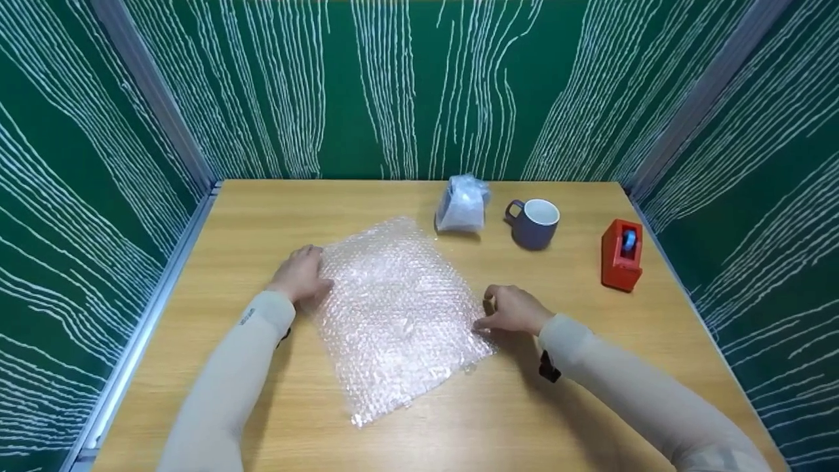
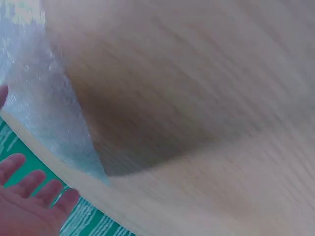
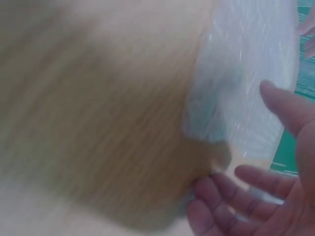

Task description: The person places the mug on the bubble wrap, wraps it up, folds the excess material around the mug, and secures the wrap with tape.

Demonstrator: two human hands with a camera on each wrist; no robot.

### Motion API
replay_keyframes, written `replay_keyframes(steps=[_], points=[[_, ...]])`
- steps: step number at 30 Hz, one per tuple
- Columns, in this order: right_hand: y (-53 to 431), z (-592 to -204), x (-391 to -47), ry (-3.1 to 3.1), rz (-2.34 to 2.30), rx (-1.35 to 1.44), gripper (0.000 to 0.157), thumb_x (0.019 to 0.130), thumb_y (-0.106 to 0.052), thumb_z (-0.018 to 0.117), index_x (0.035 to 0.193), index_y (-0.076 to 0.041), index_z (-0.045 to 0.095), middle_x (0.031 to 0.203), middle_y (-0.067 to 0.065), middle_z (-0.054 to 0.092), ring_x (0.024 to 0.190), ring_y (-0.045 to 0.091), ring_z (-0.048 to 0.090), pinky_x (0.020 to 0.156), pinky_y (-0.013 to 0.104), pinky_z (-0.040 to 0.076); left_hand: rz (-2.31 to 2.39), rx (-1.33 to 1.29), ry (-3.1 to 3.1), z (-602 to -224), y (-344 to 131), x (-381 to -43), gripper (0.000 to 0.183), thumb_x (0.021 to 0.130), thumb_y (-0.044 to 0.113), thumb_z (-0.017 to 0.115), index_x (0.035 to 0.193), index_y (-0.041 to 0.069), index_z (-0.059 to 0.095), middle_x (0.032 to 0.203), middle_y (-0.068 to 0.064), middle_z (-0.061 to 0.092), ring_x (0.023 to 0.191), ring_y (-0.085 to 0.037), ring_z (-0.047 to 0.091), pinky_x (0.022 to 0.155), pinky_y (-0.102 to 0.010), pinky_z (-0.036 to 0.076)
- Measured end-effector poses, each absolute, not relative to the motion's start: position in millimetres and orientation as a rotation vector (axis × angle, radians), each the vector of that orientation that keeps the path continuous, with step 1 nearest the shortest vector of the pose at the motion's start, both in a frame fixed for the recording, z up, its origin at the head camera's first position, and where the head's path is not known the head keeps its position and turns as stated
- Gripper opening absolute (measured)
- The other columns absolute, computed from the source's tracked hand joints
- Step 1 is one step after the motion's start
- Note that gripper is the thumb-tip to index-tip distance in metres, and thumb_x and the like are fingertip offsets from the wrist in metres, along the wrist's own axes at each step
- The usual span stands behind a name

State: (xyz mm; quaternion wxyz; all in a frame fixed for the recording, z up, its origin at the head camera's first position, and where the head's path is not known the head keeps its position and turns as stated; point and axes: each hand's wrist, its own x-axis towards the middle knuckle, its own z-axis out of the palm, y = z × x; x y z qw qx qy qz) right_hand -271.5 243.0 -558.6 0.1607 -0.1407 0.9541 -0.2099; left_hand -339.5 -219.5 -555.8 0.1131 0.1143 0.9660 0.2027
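Observation:
A sheet of clear bubble wrap (image 1: 400,314) lies spread at an angle on the wooden table, one corner toward me. My left hand (image 1: 300,274) is at its left edge, with the thumb by the sheet. In the left wrist view the fingers (image 2: 47,189) are extended and apart beside the wrap (image 2: 44,108). At the sheet's right corner is my right hand (image 1: 518,309), its thumb over the edge. The right wrist view shows a gap between that thumb (image 3: 283,101) and the loosely bent fingers, with nothing pinched between them.
Beyond the sheet stands an object wrapped in bubble wrap (image 1: 463,204). To its right is a dark mug (image 1: 536,233) with a white inside, handle leftward. A red tape dispenser (image 1: 619,262) stands near the right edge of the table (image 1: 255,210). Green, white-streaked walls (image 1: 341,92) enclose three sides.

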Motion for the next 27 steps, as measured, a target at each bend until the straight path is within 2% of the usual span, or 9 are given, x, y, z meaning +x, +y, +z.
replay_keyframes(steps=[5,10,14,18,21,23,25,27], points=[[238,-560,-262,2.722,-0.594,-0.368,0.054,0.08,-0.035,0.096,0.107,0.001,0.068,0.093,0.009,0.069,0.084,0.024,0.061,0.083,0.046,0.057,0.629,0.267,2.721,-555,-222,-343,0.095,0.098,0.031,0.079,0.168,-0.006,0.025,0.174,-0.034,0.026,0.162,-0.055,0.023,0.134,-0.065,0.021],[234,-564,-256,2.693,-0.636,-0.292,0.049,0.081,-0.028,0.096,0.105,0.003,0.066,0.097,0.012,0.069,0.086,0.025,0.062,0.084,0.046,0.058,0.599,0.255,2.7,-556,-227,-348,0.1,0.094,0.036,0.083,0.167,-0.006,0.029,0.17,-0.032,0.036,0.159,-0.054,0.03,0.132,-0.068,0.023],[234,-565,-254,2.649,-0.7,-0.211,0.043,0.082,-0.024,0.094,0.103,0.003,0.068,0.093,0.01,0.068,0.083,0.023,0.061,0.077,0.039,0.057,0.564,0.22,2.695,-557,-233,-352,0.108,0.088,0.043,0.088,0.167,-0.004,0.031,0.172,-0.034,0.03,0.161,-0.056,0.022,0.129,-0.077,0.016],[237,-566,-254,2.614,-0.78,-0.188,0.032,0.082,-0.019,0.092,0.092,-0.001,0.068,0.083,0.005,0.064,0.076,0.019,0.057,0.067,0.03,0.05,0.556,0.216,2.681,-556,-235,-353,0.113,0.085,0.047,0.09,0.167,-0.004,0.032,0.173,-0.035,0.026,0.162,-0.058,0.014,0.127,-0.082,0.01],[241,-566,-255,2.601,-0.872,-0.2,0.027,0.082,-0.012,0.088,0.083,-0.006,0.061,0.077,0.001,0.057,0.073,0.017,0.053,0.063,0.028,0.045,0.651,0.181,2.648,-554,-233,-350,0.104,0.09,0.051,0.084,0.165,-0.004,0.036,0.17,-0.033,0.034,0.16,-0.055,0.024,0.129,-0.077,0.017],[246,-565,-255,2.596,-0.955,-0.202,0.025,0.083,-0.005,0.081,0.079,-0.008,0.057,0.075,-0.001,0.053,0.072,0.017,0.052,0.062,0.027,0.043,0.791,0.132,2.613,-552,-232,-349,0.09,0.098,0.053,0.075,0.161,-0.003,0.042,0.164,-0.03,0.044,0.154,-0.05,0.037,0.128,-0.071,0.028],[253,-563,-257,2.609,-1.034,-0.214,0.021,0.083,0.002,0.074,0.078,-0.008,0.056,0.075,0.0,0.052,0.072,0.017,0.052,0.062,0.027,0.043,0.969,0.093,2.575,-551,-231,-347,0.068,0.106,0.053,0.062,0.144,-0.003,0.055,0.14,-0.027,0.059,0.129,-0.043,0.057,0.115,-0.06,0.047],[259,-562,-260,2.633,-1.112,-0.234,0.015,0.081,0.007,0.065,0.079,-0.005,0.057,0.076,0.0,0.053,0.074,0.017,0.053,0.063,0.027,0.044,1.136,0.085,2.537,-550,-230,-346,0.053,0.112,0.052,0.052,0.12,0.0,0.06,0.112,-0.017,0.064,0.102,-0.031,0.062,0.096,-0.047,0.054]])
